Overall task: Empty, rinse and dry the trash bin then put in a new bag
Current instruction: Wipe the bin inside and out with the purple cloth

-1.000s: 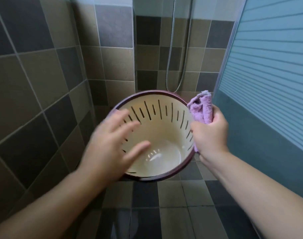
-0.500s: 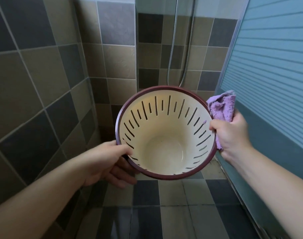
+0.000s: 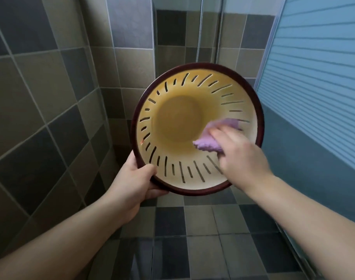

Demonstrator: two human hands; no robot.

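Trash bin [image 3: 192, 110] was up in the air in front of me, mouth tipped toward my face, cream inside with slots all round the wall, dark red rim. My left hand [image 3: 136, 184] gripped the lower-left rim, thumb inside, fingers curled under the outside. My right hand [image 3: 239, 156] was inside the bin, fingers closed on a purple cloth [image 3: 211, 138], pressing it against the inner wall low on the right, near the base; that hand was blurred. Drying step, I judged; no bag in yet. Bin looked like thin plastic, light and stiff, one hand carried it fine. Probably wet and slick, so the rim lip seemed the safest hold; the slotted wall could flex if squeezed. Cloth soft, bunched. Around me: tiled shower corner [image 3: 71, 98], shower hose [image 3: 198, 37] on the back wall, frosted ribbed door [image 3: 313, 77] on my right, tiled floor [image 3: 192, 239] below.
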